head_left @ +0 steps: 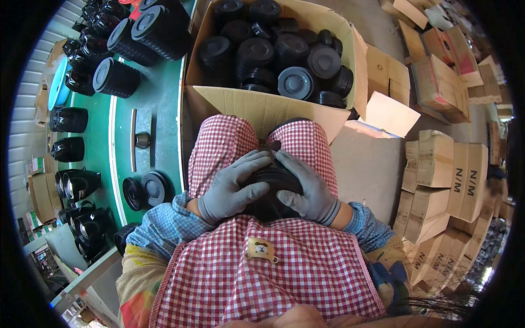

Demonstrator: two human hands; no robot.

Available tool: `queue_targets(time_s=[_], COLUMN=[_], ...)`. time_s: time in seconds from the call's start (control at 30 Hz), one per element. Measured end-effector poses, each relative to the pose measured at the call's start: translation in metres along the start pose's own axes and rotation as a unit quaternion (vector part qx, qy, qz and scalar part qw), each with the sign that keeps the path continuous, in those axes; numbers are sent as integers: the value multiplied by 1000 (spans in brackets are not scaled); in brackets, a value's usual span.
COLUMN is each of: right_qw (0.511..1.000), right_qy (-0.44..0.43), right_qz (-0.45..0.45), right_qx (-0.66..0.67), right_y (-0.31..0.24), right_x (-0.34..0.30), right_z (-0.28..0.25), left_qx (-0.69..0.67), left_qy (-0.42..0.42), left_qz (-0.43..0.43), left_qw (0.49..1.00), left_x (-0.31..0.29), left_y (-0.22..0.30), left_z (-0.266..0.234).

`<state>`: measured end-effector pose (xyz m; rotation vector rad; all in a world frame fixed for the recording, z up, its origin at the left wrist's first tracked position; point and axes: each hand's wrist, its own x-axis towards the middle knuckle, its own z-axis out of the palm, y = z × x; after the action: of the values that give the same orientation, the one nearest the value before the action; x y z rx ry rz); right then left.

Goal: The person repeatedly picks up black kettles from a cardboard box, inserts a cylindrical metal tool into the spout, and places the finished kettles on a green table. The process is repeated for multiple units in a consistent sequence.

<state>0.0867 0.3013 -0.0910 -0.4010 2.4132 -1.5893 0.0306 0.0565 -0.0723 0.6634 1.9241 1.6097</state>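
Note:
In my lap, between my knees and the checked apron, sits a black rounded vessel (272,205) that looks like a jug. A round black ridged lid (273,176) seems to lie on top of it, and a dark knob or handle end (270,146) sticks out at the far side. My left hand (232,185), in a grey glove, curves over its left side with the thumb pointing inward. From the right, my right hand (310,188), gloved alike, presses on it with fingertips close to the left ones. Both palms hide much of the vessel.
Ahead stands an open carton (268,101) full of black round lids. The green table (158,104) at left bears stacks of lids (117,78), glossy black jugs (69,119), loose lids (155,188), a small metal cup (143,140) and a strip (133,139). Cardboard boxes (435,158) pile up at right.

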Motion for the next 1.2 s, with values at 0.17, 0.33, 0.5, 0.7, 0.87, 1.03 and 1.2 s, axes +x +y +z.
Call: queue_targets(time_s=[0.17,0.33,0.5,0.7,0.87,1.03,1.2], right_qw=[1000,998,983,981,993,988,952], right_qy=[6,13,9,-8,7,5,150], right_qz=[-9,41,85,176,115,97,-91], right_qx=[8,35,162,81,27,118,-251], right_y=[4,2,28,57,38,60,7], right_x=[-1,3,23,69,35,29,66], right_z=[0,5,12,-1,7,9,-26], left_qx=[96,36,68,459,423,347,291], left_qy=[17,37,60,440,395,432,280], left_qz=[30,-71,-110,-120,-389,-310,-135], left_qw=[995,996,990,762,717,773,905], left_x=[2,4,21,-58,-151,-131,-70], left_y=[-7,-4,-12,-62,-171,-135,-4], left_z=[4,12,1,-167,-248,-247,-175])
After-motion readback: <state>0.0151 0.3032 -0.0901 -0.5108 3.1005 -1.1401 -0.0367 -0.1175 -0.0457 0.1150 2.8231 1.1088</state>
